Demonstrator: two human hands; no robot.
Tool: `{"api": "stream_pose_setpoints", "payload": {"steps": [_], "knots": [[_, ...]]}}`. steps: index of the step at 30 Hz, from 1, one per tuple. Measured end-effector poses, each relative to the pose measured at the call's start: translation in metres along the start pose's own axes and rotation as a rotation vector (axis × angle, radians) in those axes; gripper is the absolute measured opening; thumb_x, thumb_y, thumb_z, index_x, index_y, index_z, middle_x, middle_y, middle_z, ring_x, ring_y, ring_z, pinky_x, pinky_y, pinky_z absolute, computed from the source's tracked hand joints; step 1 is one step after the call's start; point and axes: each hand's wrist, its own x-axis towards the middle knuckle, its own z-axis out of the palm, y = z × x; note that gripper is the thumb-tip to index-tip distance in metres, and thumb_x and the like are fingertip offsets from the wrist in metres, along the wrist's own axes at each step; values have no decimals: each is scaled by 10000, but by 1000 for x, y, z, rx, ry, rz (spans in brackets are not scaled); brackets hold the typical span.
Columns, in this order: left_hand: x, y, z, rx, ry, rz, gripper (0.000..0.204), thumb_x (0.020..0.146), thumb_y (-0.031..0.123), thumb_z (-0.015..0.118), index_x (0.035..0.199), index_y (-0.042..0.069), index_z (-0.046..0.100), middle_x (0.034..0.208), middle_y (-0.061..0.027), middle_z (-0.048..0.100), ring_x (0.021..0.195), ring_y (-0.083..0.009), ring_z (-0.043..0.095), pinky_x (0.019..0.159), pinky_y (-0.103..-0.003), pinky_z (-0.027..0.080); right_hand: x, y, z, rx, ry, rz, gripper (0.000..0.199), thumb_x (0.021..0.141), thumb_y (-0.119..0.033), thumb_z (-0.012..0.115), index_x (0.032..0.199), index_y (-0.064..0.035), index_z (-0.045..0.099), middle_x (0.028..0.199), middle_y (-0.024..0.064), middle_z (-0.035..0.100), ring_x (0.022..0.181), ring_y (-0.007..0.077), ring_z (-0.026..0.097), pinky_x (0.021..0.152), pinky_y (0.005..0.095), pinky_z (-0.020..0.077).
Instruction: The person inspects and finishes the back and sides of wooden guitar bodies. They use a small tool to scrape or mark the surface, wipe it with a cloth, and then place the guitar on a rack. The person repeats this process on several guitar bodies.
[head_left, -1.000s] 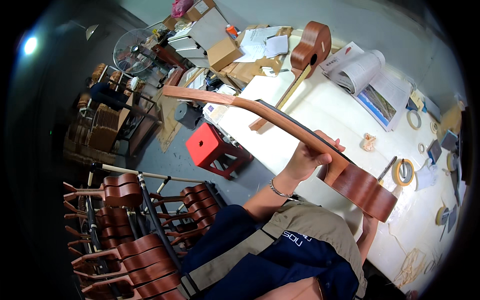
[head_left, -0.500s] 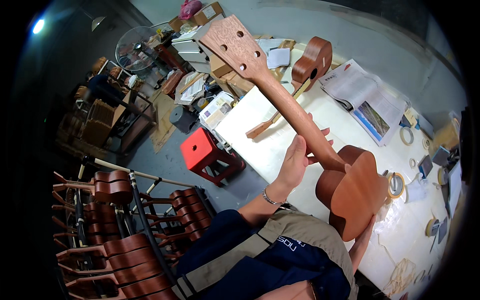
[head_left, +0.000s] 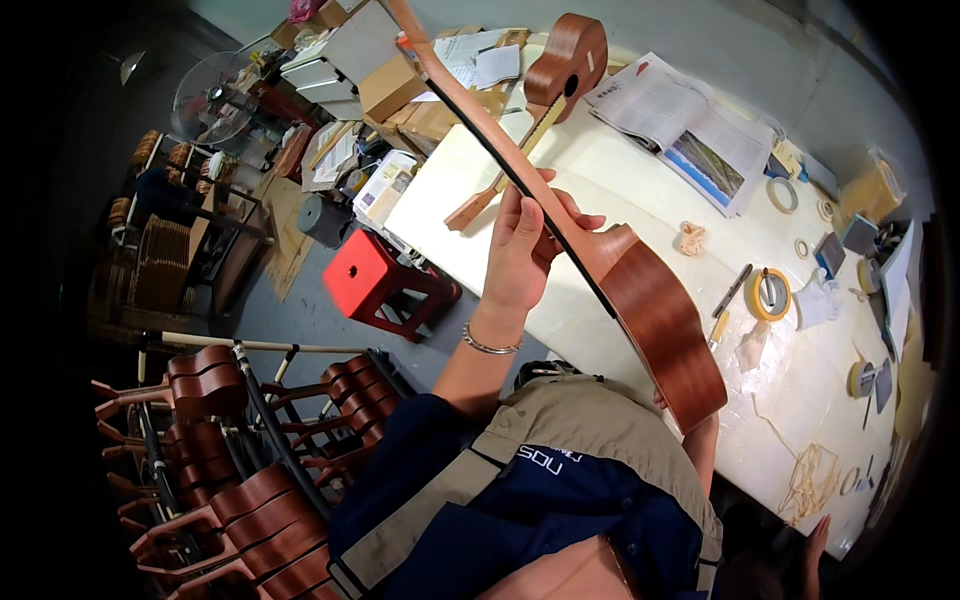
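My left hand point(head_left: 522, 250), a bracelet on its wrist, is wrapped round the neck of a brown wooden ukulele point(head_left: 655, 305) near where the neck meets the body. The ukulele is tilted edge-on, its side and the dark edge of the fingerboard showing; its headstock runs out of the top of the view. At the lower end of the body is my right hand point(head_left: 660, 399), mostly hidden behind the wood, with fingertips showing at its edge. Another ukulele point(head_left: 566, 62) lies on the white table point(head_left: 440, 200) beyond, its neck pointing toward the near left.
An open magazine point(head_left: 690, 130), tape rolls point(head_left: 768, 294), a dark pen-like tool point(head_left: 733, 290) and a tangle of string point(head_left: 812, 482) lie on the table. A red stool point(head_left: 375, 275) stands left. Racks of ukuleles point(head_left: 265, 510) fill the lower left. A hand point(head_left: 817, 538) shows by the table's near-right edge.
The ukulele has turned from its back facing me to edge-on, and its headstock has risen out of view. Both hands stay on it. The view has shifted.
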Motion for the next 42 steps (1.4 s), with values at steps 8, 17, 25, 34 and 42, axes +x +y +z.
{"api": "stream_pose_setpoints", "payload": {"steps": [8, 17, 25, 34, 42], "knots": [[-16, 8, -1, -19, 18, 57, 529, 870, 453, 533, 1216, 69, 419, 884, -95, 574, 840, -285, 627, 843, -451, 500, 19, 3, 13, 74, -213, 226, 774, 804, -638, 471, 1267, -19, 425, 1027, 194, 610, 945, 295, 611, 811, 369, 492], [-62, 37, -5, 40, 116, 217, 448, 851, 291, 623, 1174, 49, 428, 816, -108, 558, 696, -265, 617, 756, -433, 523, 32, 35, 14, 216, -615, 758, 805, 810, -679, 434, 1268, -18, 421, 1019, 204, 612, 942, 306, 614, 808, 372, 493], [-122, 91, -39, 528, 418, 426, 309, 887, 63, 563, 1162, 18, 429, 801, -68, 561, 673, -175, 585, 645, -303, 487, 47, 21, 80, -267, -700, 672, 946, 784, -780, 160, 1260, -2, 410, 1039, 241, 594, 951, 321, 608, 762, 398, 514], [-189, 145, -101, 759, 801, 526, 289, 897, 22, 521, 1154, 5, 390, 819, -45, 539, 686, -117, 569, 643, -246, 472, 66, 29, 135, -273, -645, 622, 852, 839, -718, 199, 1283, -22, 409, 1085, 210, 582, 969, 298, 592, 755, 401, 524], [-270, 264, -187, 1305, 991, 553, 388, 927, 98, 443, 1212, 26, 191, 852, -81, 455, 783, -167, 527, 716, -309, 450, 91, 54, 241, -353, -703, 612, 723, 873, -664, 272, 1262, -81, 452, 1094, 157, 586, 974, 250, 586, 752, 373, 510]]}}
